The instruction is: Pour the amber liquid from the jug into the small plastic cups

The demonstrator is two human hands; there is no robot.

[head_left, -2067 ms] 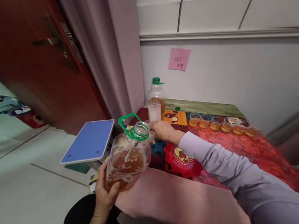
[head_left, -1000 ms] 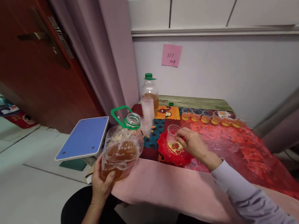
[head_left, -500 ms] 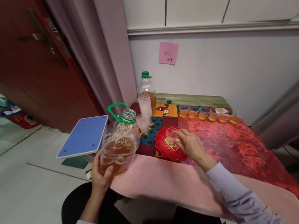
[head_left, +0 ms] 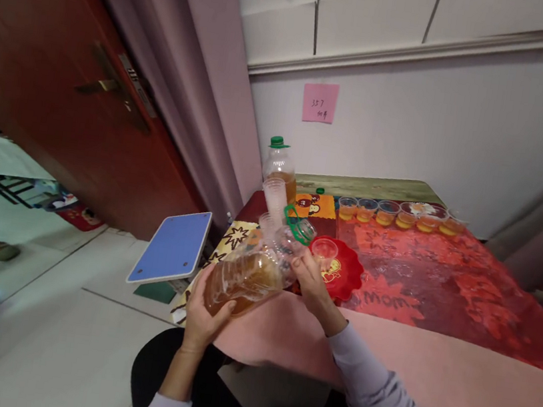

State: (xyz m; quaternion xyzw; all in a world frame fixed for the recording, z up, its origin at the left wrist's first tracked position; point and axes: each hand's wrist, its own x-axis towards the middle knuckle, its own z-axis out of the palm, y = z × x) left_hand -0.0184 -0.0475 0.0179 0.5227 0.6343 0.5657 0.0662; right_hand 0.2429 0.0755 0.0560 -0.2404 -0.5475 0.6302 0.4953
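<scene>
Jug [head_left: 247,282]: open, tilted right over the table's [head_left: 459,304] near left; likely heavy, slick, best held at base and neck.
Left hand [head_left: 203,310]: clasping the base.
Right hand [head_left: 311,282]: wrapped round the neck.
Red plate [head_left: 351,274]: one, bearing one clear cup [head_left: 324,251].
Cup row [head_left: 387,214]: seemingly six, far right.
Capped jug [head_left: 281,162]: one, far left.

Single head-worn camera, wide view, looked forward and down from above the person's arms. Left hand [head_left: 206,309], right hand [head_left: 313,282] and jug [head_left: 244,284] sat close, near centre; table [head_left: 382,347] ran off right, wall [head_left: 387,132] faced the lens beyond, door [head_left: 29,61] slanted across the upper left.
</scene>
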